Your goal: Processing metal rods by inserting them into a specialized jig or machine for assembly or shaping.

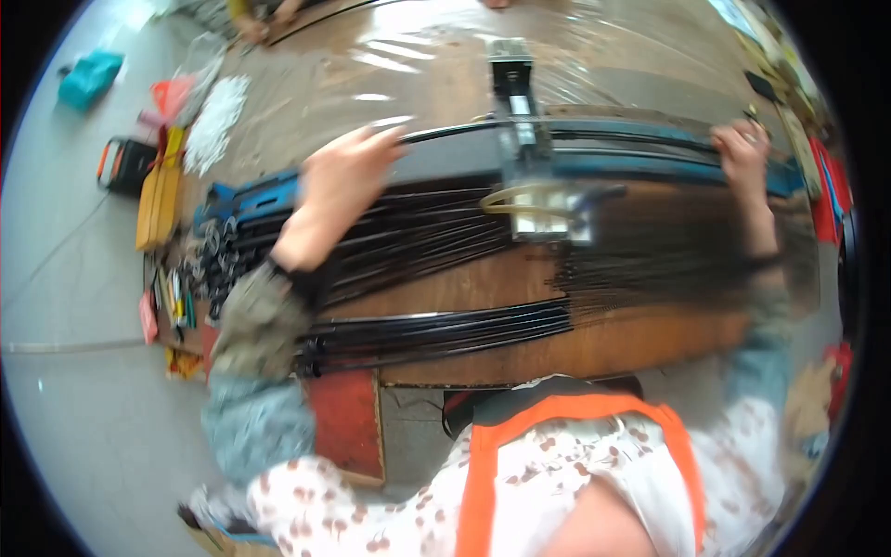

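Observation:
My left hand (348, 167), slightly blurred, is closed in a pinch at the left part of a thin black rod (455, 133). That rod runs toward a metal clamp fixture (522, 121) with a pale hose, standing across a long blue rail (640, 161). Over at the rail's right end, my right hand (742, 153) has its fingers curled closed around the end of a dark rod (640, 137). Whether both hands grip one and the same rod is hidden by the fixture. Below my left hand lies a spread of long black rods (427, 223) with fittings at their left ends.
Nearer me, another bundle of black rods (445, 330) lies on the wooden table (464, 371). Thin dark rods (650, 251) fill the right side. White ties (215, 125), a yellow box (160, 200) and hand tools (176, 297) are at left. Another person's hands (255, 26) work across the table.

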### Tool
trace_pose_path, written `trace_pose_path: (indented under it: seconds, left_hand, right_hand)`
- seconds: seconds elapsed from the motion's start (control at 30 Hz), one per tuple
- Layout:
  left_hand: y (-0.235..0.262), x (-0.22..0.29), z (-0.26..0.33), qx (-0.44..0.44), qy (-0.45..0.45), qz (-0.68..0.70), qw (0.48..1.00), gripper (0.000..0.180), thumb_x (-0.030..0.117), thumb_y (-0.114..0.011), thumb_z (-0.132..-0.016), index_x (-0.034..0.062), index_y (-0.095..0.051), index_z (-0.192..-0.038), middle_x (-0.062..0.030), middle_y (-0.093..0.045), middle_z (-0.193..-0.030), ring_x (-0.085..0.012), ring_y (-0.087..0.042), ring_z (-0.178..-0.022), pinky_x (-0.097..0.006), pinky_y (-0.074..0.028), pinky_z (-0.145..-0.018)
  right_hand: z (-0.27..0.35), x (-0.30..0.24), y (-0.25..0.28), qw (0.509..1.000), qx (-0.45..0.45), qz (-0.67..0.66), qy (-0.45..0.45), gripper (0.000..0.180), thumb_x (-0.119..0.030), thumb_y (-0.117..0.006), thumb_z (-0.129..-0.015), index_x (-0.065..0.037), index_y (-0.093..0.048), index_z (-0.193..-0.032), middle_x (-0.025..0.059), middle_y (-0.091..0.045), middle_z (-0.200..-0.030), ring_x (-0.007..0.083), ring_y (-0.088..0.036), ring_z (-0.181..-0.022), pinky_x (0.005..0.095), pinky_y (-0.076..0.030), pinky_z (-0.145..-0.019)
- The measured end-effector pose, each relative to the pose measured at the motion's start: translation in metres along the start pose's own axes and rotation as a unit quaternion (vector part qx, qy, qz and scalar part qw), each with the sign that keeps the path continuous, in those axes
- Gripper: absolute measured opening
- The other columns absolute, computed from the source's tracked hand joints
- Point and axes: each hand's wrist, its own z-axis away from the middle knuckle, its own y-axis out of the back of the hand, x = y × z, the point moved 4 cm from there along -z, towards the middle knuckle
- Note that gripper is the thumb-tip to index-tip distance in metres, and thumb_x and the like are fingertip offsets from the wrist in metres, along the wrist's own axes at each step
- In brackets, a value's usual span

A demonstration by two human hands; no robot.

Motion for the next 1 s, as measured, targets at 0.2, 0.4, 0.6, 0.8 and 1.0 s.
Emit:
trace_pose_path:
  seconds: [0.2, 0.4, 0.6, 0.8, 1.0]
  left_hand:
    - [-0.053, 0.058, -0.063, 0.06, -0.008, 0.115, 0.992, 0.028, 0.032, -0.058, -0.097, 0.007, -0.06, -0.086, -0.0141, -0.064, -0.08, -0.0355, -0.065, -0.077, -0.043, -0.053, -0.065]
    - [-0.067, 0.063, -0.063, 0.046, 0.042, 0.217, 0.974, 0.029, 0.031, -0.059, -0.096, 0.005, -0.066, -0.085, -0.0138, -0.068, -0.084, -0.0361, -0.065, -0.08, -0.045, -0.052, -0.071]
    - [-0.067, 0.067, -0.059, 0.083, 0.027, 0.218, 0.972, 0.031, 0.035, -0.059, -0.096, 0.0065, -0.066, -0.086, -0.0153, -0.067, -0.08, -0.0351, -0.068, -0.078, -0.046, -0.053, -0.069]
    - [-0.074, 0.06, -0.068, -0.011, 0.025, 0.189, 0.982, 0.025, 0.029, -0.056, -0.098, 0.0062, -0.062, -0.089, -0.0195, -0.066, -0.081, -0.0411, -0.065, -0.078, -0.049, -0.051, -0.065]
    - [-0.068, 0.069, -0.069, -0.042, 0.086, 0.144, 0.985, 0.023, 0.03, -0.054, -0.099, 0.0087, -0.062, -0.092, -0.0174, -0.067, -0.083, -0.042, -0.064, -0.082, -0.05, -0.05, -0.068]
  right_hand:
    - [-0.017, 0.031, 0.012, 1.0, 0.013, -0.013, 0.016, 0.011, -0.008, -0.055, -0.094, -0.006, -0.065, -0.097, 0.0098, -0.066, -0.091, 0.027, -0.061, -0.099, 0.0433, -0.036, -0.106]
    - [-0.014, 0.038, 0.007, 0.996, 0.048, -0.072, 0.005, 0.007, -0.009, -0.061, -0.094, -0.003, -0.059, -0.095, 0.0121, -0.059, -0.088, 0.0308, -0.057, -0.092, 0.0415, -0.041, -0.094]
    - [-0.011, 0.034, 0.015, 0.998, 0.018, -0.059, -0.015, 0.009, -0.007, -0.061, -0.093, -0.003, -0.064, -0.101, 0.0122, -0.064, -0.094, 0.0314, -0.059, -0.098, 0.041, -0.041, -0.096]
    - [-0.019, -0.06, 0.059, 0.994, 0.079, -0.059, 0.041, 0.025, -0.012, -0.064, -0.091, -0.004, -0.069, -0.114, 0.0107, -0.071, -0.109, 0.0316, -0.061, -0.114, 0.0424, -0.042, -0.104]
    - [0.018, -0.13, 0.062, 0.978, 0.064, -0.168, 0.105, 0.027, -0.015, -0.074, -0.082, -0.008, -0.069, -0.107, 0.0029, -0.071, -0.093, 0.0227, -0.063, -0.094, 0.0366, -0.039, -0.083]
